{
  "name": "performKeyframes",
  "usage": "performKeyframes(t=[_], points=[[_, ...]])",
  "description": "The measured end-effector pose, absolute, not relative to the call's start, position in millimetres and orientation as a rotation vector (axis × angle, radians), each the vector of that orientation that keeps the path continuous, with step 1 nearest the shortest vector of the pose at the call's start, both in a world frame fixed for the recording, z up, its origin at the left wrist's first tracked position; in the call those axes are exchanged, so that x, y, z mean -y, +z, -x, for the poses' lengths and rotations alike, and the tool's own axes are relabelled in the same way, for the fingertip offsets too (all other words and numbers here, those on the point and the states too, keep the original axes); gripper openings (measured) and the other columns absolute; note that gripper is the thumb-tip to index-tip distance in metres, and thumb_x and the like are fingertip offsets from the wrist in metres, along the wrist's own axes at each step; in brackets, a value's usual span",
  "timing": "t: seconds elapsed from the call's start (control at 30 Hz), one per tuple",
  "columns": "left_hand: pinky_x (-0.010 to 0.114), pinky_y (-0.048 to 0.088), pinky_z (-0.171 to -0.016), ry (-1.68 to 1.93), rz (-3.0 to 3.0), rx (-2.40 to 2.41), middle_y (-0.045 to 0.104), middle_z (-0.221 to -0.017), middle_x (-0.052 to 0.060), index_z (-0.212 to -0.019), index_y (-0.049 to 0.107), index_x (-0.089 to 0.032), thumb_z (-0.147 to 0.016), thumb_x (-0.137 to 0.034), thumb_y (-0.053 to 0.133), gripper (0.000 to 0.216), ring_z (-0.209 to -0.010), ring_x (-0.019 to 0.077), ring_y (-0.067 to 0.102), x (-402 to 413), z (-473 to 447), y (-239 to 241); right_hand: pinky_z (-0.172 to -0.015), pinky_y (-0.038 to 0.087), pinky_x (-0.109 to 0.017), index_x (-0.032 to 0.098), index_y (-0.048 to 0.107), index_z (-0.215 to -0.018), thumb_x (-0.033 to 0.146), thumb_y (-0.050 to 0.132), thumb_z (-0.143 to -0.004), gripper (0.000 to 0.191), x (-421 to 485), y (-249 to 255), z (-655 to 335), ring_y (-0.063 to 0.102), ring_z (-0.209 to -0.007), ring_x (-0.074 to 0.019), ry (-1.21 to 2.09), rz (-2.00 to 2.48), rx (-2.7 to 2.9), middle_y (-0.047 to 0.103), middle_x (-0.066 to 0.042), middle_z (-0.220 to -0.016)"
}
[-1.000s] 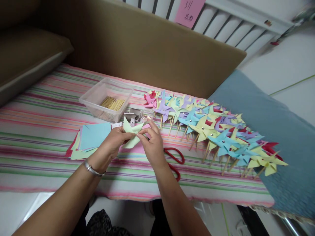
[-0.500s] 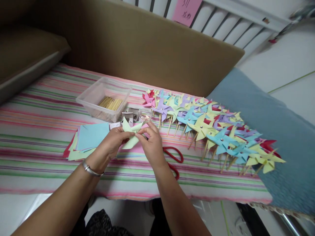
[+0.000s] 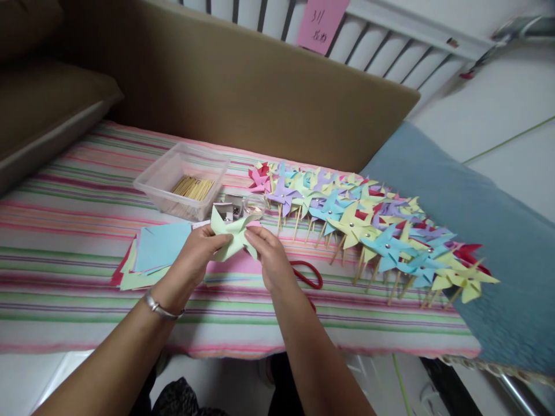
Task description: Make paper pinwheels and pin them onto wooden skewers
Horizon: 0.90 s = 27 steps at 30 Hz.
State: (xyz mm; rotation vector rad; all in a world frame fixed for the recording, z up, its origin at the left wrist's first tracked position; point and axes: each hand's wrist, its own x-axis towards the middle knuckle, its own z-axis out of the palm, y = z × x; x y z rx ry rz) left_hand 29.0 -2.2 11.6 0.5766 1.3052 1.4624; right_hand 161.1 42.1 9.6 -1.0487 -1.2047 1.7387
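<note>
Between my two hands is a pale green paper pinwheel (image 3: 235, 233), its blades folded in toward the centre, with no stick showing on it. My left hand (image 3: 200, 249) pinches its left side, thumb lying across the paper near the middle. On the right edge, the fingers and thumb of my right hand (image 3: 267, 249) are closed on a blade. Beneath it lies pink paper (image 3: 236, 266). Just behind stand small open boxes (image 3: 229, 209) of metal pins and a clear round container (image 3: 254, 204). Red-handled scissors (image 3: 309, 274) lie beside my right wrist, partly covered.
Coloured paper squares (image 3: 159, 247) are stacked at left. A clear plastic tub (image 3: 151, 186) holds short wooden sticks (image 3: 192, 188). Many finished pinwheels (image 3: 351, 222) on sticks spread over the right of the striped cloth (image 3: 78, 260). A brown board (image 3: 243, 86) rises behind.
My right hand has shifted from the pinwheel's centre out to its right edge. The paper now faces up more openly, with another blade folded inward. The view has tilted slightly.
</note>
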Motion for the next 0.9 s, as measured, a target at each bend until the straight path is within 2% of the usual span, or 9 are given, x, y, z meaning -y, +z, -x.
performKeyframes(t=[0.13,0.23,0.63,0.9], points=[[0.024,0.045,-0.059,1.469,-0.598,-1.316,0.071,-0.072,0.003,-0.078,0.072,-0.014,-0.056,-0.019,0.073,0.023,-0.062,0.0157,0.061,3.0,-32.3,12.2,-0.07,0.044,-0.027,0.018,0.065,-0.073,0.029,0.072,-0.063,0.017,-40.8,10.9,-159.4,0.057,-0.068,-0.0134,1.823,1.035,1.2,0.064,0.002,-0.07],[0.024,0.044,-0.058,1.451,-0.598,-1.347,0.071,-0.071,0.004,-0.077,0.072,-0.012,-0.055,-0.02,0.074,0.024,-0.06,0.0158,0.06,3.1,-34.8,12.8,-0.071,0.043,-0.028,0.018,0.064,-0.069,0.027,0.07,-0.061,0.012,-39.8,11.9,-159.3,0.057,-0.067,-0.0137,1.807,1.045,1.194,0.064,0.002,-0.068],[0.025,0.042,-0.056,1.443,-0.558,-1.328,0.07,-0.068,0.004,-0.077,0.073,-0.013,-0.051,-0.025,0.079,0.03,-0.057,0.0145,0.058,0.9,-39.6,10.1,-0.068,0.045,-0.029,0.018,0.065,-0.074,0.026,0.067,-0.063,0.013,-41.1,5.4,-159.8,0.06,-0.07,-0.018,1.631,1.077,1.337,0.067,0.0,-0.071],[0.024,0.042,-0.056,1.49,-0.567,-1.314,0.069,-0.065,0.002,-0.072,0.072,-0.013,-0.052,-0.018,0.075,0.021,-0.055,0.0134,0.057,3.7,-41.1,14.1,-0.07,0.046,-0.03,0.018,0.065,-0.078,0.027,0.07,-0.066,0.016,-38.7,2.7,-157.7,0.06,-0.073,-0.018,1.644,1.019,1.371,0.067,-0.001,-0.075]])
